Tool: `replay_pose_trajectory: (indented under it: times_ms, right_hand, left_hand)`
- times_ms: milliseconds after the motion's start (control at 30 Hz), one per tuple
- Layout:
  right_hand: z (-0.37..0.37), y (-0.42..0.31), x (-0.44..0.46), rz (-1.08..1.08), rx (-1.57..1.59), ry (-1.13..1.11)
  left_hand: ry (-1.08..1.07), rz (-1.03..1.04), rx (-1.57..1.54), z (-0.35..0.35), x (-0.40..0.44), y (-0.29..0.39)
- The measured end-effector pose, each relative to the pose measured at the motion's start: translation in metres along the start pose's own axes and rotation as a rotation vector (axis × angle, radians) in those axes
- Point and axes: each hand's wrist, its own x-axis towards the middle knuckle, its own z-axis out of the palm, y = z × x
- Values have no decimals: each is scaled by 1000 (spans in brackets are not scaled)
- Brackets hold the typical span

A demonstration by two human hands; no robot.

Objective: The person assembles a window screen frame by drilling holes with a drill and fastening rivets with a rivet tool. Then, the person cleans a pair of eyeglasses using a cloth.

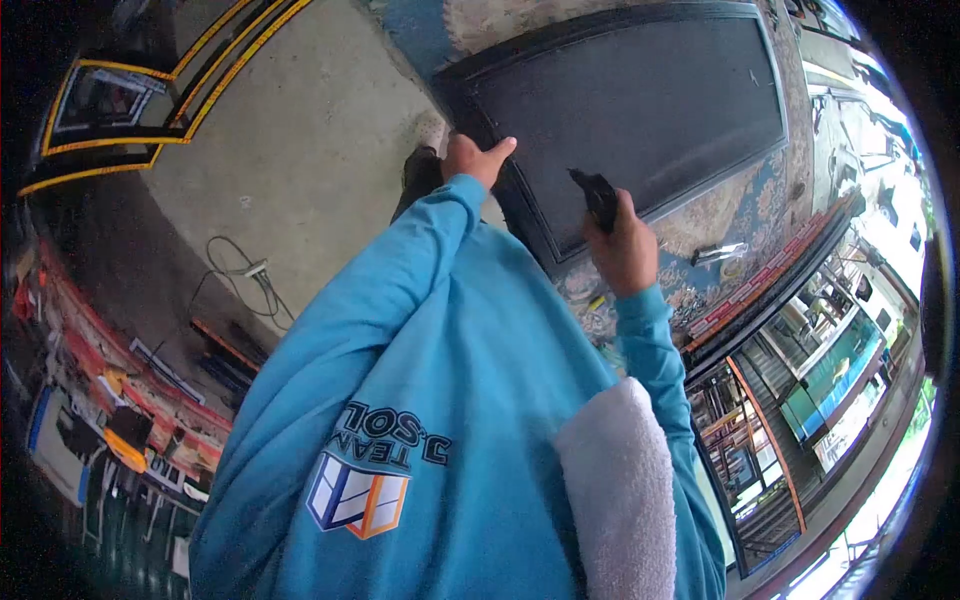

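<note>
A large dark panel [630,110] with a raised frame lies on a patterned cloth. At the panel's near left edge is my left hand [476,160], its thumb stretched out over the frame and the other fingers bent down, partly hidden. Whether it grips the frame is not clear. My right hand [625,245] is wrapped round a black tool [598,198] with a pointed tip, held above the panel's near edge. The tool's exact kind cannot be made out.
A grey cable [245,272] lies on the concrete floor [300,130] at the left. Yellow-edged frames [165,140] are at the upper left. A shiny metal piece [720,253] and a small yellow item [597,302] rest on the cloth [690,228]. Stacked frames [770,275] stand at the right.
</note>
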Motion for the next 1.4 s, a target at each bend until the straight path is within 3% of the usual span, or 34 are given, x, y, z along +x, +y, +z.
replay_pose_trajectory:
  times_ms: [67, 133, 200, 333, 400, 500, 567, 667, 700, 767, 900, 933, 967, 1000, 1067, 1100, 1167, 1200, 1267, 1333, 1400]
  right_hand:
    - [-14, 21, -2, 16, -75, 27]
    - [-11, 58, -14, 85, 53, 186]
    - [-9, 108, -22, 156, 94, 190]
    - [-15, 199, -44, 413, 9, 382]
    - [-31, 228, -48, 642, -261, 257]
    - [-32, 286, -45, 811, -446, 118]
    - [-25, 318, -46, 818, -410, 106]
    - [-1, 349, -51, 779, -392, 103]
    - [10, 347, -55, 775, -366, 207]
    - [22, 346, -79, 804, -336, 314]
    - [48, 317, -163, 925, -196, 487]
    - [59, 304, -197, 986, -190, 523]
    - [90, 326, -230, 1003, -176, 525]
    - [95, 302, -253, 1067, 38, 447]
    - [178, 340, -298, 1036, 609, 482]
    - [202, 339, -300, 1030, 630, 468]
    - [229, 333, -302, 1090, 238, 595]
    - [221, 324, -292, 1082, 248, 589]
    - [194, 303, -265, 1386, 73, 484]
    - [195, 307, -266, 1431, 87, 579]
    - [195, 317, -284, 1149, 539, 920]
  left_hand:
    - [-3, 22, -46, 2, 6, -8]
    - [16, 85, -67, 5, 9, -13]
    - [-23, 19, 37, 6, 17, -12]
    - [45, 190, -6, 25, 50, -42]
    - [9, 245, -6, 17, 48, -38]
    - [-51, 141, 36, -7, 10, 0]
    - [-8, 128, 12, 11, 56, -34]
    - [29, 115, 95, 9, 57, -32]
    - [30, 116, 111, 3, 57, -33]
    - [-189, 26, -51, -1, 55, -28]
    - [-173, 49, -193, -5, 17, -5]
    - [-142, 101, -142, 11, 79, -49]
    - [-144, 142, -142, 11, 80, -51]
    - [-91, 130, -94, 13, 78, -49]
    - [-92, 157, -120, 13, 73, -48]
    - [-88, 138, -96, 10, 66, -40]
    - [-71, 112, -44, 9, 60, -37]
    - [-51, 110, -20, 11, 65, -40]
    - [-78, 90, -28, 7, 60, -35]
    - [-124, 72, -22, 4, 60, -34]
    - [-95, 44, 19, 7, 63, -36]
